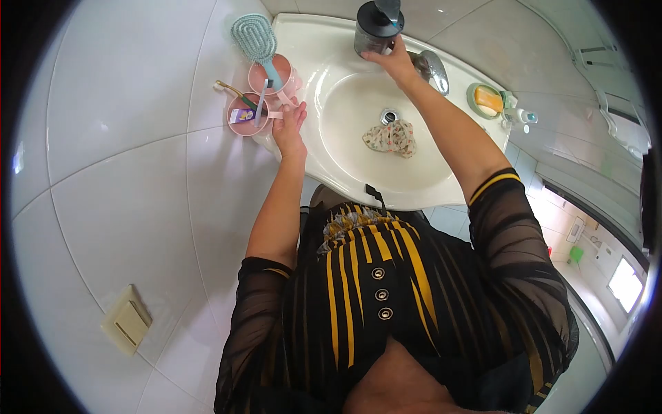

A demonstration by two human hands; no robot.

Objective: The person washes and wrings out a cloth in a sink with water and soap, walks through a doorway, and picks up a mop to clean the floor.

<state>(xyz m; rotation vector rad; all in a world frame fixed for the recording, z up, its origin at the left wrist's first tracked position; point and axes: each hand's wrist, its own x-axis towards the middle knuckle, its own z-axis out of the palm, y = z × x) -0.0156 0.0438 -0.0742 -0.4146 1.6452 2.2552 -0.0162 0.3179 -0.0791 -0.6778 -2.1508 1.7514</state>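
My left hand [290, 127] is at the sink's left edge, its fingers closed about the handle of a pink cup [232, 127]. In that cup stand two toothbrushes [261, 101] and a purple and white toothpaste tube [243, 115]. Right behind it, a second pink cup [289, 72] holds a pale blue hairbrush [254, 40]. My right hand [394, 61] reaches to the back of the sink and grips a dark pump bottle [376, 25] with a black top. Part of the bottle is cut off by the frame's upper edge.
A patterned cloth [392, 140] lies in the white sink [338, 148] beside the drain [390, 116]. The chrome faucet [434, 70] is right of my right hand. A green soap dish [473, 101] with soap and small bottles [522, 116] stand on the right rim. Tiled wall borders the left.
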